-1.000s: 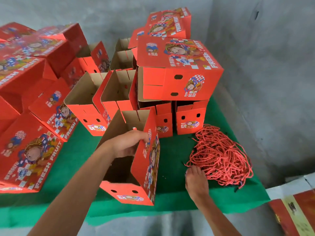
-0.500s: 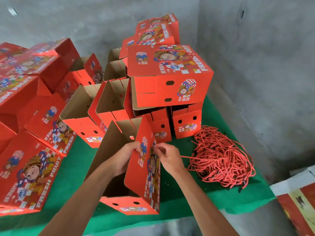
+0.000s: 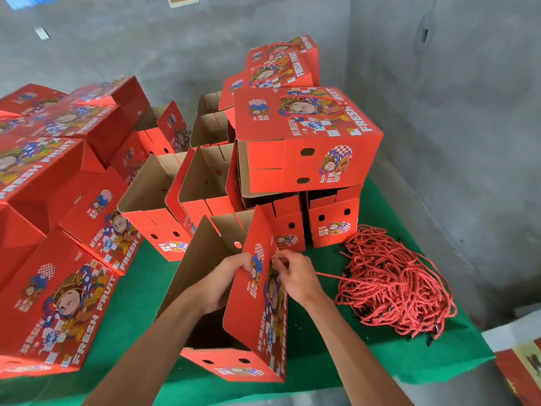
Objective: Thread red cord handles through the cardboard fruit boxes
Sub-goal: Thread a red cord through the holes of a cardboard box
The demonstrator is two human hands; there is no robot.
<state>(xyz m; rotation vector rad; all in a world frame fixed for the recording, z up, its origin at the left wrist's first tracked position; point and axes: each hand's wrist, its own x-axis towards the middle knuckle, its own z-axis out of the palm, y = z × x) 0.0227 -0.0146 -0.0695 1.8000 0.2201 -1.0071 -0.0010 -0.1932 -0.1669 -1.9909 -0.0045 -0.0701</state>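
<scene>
Red cord [image 3: 326, 276] is running taut from the right hand [image 3: 295, 278] back to the heap of cords [image 3: 393, 284] lying on the green cloth [image 3: 322, 341] just beside it. That hand is pinching the cord's end with curled fingertips against the printed face of the open box [image 3: 260, 315], apparently feeding it at a hole there; the hole itself is hidden behind the fingers. Opposite it, the left hand [image 3: 227, 278] is gripping the top edge of the same panel, fingers curled over from the brown inside, steadying it upright.

Judging by this, the box in hand is only starting: no loop is showing on it yet, and both ends of a handle are left to go through.

Farther out, the closed box [image 3: 307, 139] on top of the stack is already carrying a red cord handle across its lid, and the boxes behind it [image 3: 282, 64] seem to be carrying them too. Several open boxes [image 3: 181, 200] standing between are showing bare holes and no cord, so they look unfinished. Whether the boxes piled at the left [image 3: 55, 306] have handles cannot be told. With so large a heap remaining, most of the job appears to be ahead.
</scene>
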